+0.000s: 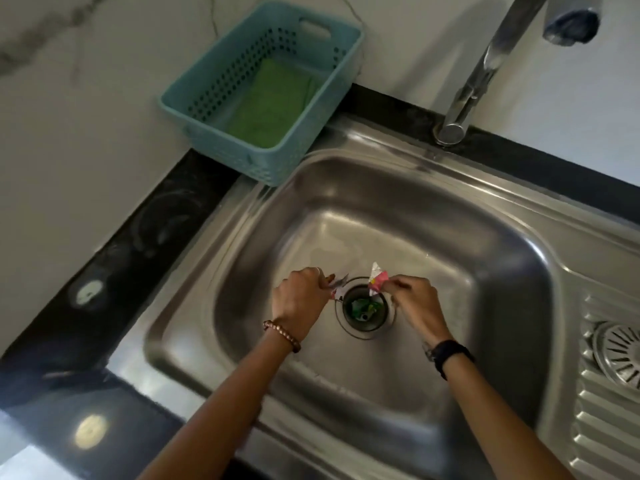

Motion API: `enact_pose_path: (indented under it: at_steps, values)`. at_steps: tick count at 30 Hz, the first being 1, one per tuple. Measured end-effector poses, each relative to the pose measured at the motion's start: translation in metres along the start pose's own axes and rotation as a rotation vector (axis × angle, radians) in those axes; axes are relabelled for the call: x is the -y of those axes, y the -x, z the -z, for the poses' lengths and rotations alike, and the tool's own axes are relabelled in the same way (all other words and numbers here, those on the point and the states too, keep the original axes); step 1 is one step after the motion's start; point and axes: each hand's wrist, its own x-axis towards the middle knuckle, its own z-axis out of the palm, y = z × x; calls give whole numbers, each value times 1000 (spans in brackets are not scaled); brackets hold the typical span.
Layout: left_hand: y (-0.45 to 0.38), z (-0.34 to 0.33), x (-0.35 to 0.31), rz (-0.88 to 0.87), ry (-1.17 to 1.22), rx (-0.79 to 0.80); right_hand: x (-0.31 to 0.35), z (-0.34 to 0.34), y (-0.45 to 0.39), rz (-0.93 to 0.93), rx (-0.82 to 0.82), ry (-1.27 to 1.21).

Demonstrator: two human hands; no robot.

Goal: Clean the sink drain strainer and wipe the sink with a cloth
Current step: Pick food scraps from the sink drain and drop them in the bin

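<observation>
Above the round steel drain opening, clogged with green scraps, the left hand pinches a crumpled wrapper scrap at nine o'clock; the right hand pinches a pink-white wrapper at one o'clock. The slotted steel strainer lies on the drainboard at three o'clock.

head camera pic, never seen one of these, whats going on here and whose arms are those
There is no machine here. The picture comes from a wide-angle camera worn on a person's head, looking down, so the two arms are that person's own.

Below is a steel sink set in a dark counter, with a tap at the back. The left hand pinches a crumpled scrap and the right hand pinches a pink and white wrapper, both just above the drain. Green bits of rubbish still lie inside the drain.

A blue basket at the sink's back left corner holds a green cloth. A round metal strainer lies on the ribbed drainboard at the right.
</observation>
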Motion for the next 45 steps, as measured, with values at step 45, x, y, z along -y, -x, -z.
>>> enact_pose_path:
  at_steps: [45]
  values:
    - [248,-343,652,986,1235,-285,-289,-674,246,174,974,834]
